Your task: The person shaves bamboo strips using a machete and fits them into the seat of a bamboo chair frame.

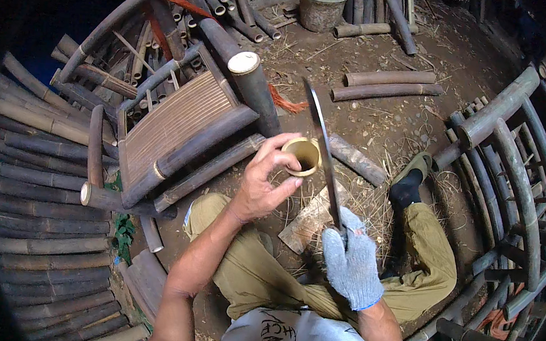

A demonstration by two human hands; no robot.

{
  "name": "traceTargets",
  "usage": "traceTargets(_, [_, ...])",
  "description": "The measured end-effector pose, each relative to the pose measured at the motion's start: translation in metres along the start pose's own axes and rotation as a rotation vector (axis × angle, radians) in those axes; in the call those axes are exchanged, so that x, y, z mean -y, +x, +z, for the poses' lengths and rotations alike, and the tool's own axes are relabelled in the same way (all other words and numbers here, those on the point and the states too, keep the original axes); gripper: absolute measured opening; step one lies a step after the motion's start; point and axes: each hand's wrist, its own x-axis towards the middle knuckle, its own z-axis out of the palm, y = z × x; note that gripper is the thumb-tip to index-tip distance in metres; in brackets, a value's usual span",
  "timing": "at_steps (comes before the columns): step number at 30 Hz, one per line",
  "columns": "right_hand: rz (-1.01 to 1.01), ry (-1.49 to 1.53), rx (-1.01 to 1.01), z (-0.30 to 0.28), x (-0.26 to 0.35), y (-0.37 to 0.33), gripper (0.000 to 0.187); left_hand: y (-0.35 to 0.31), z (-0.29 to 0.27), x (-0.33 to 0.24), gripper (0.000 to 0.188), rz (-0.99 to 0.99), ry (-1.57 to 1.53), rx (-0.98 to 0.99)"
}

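The bare left hand [267, 180] pinches a hollow bamboo tube [304, 155] near its open end, while the gloved right hand [353, 261] grips a machete [327, 152] beside it.

Glossy metal knife blade [323, 142], smooth bamboo tube [309, 153], rough knitted-cloth glove [355, 267], matt earth floor [378, 60]

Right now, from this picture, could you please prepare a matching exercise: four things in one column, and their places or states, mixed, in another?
1. left hand
2. right hand
3. knife
4. bucket

A. at the top edge of the picture
B. long and narrow, pointing forward
C. bare, gripping a bamboo tube
D. in a grey glove

Pairs: 1-C, 2-D, 3-B, 4-A
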Motion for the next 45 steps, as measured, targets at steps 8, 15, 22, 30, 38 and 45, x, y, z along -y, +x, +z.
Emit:
traceTargets(8, [-0.055, 0.024, 0.061, 0.016, 0.003, 0.006, 0.040, -0.018, 0.010, -0.014, 0.026, 0.004, 0.039, 0.031])
traceTargets(15, [-0.050, 0.012, 0.061, 0.019, 0.001, 0.000, 0.040, -0.025, 0.015, -0.020, 0.020, -0.046, 0.005, 0.010])
traceTargets(22, [-0.016, -0.076, 0.052, 0.017, 0.009, -0.008, 0.036, -0.036, 0.025, -0.010, 0.075, -0.067, -0.205, -0.075])
traceTargets(30, [0.036, -0.101, 0.087, 0.011, 0.013, -0.017, 0.032, -0.033, 0.023, -0.023, 0.067, -0.155, -0.129, -0.035])
traceTargets(38, [-0.035, -0.116, 0.065, 0.012, 0.009, -0.022, 0.023, -0.040, 0.020, -0.024, 0.068, -0.192, -0.056, -0.013])
traceTargets(45, [0.041, -0.095, 0.105, 0.007, 0.012, -0.022, 0.025, -0.039, 0.018, -0.028, 0.068, -0.215, -0.033, 0.059])
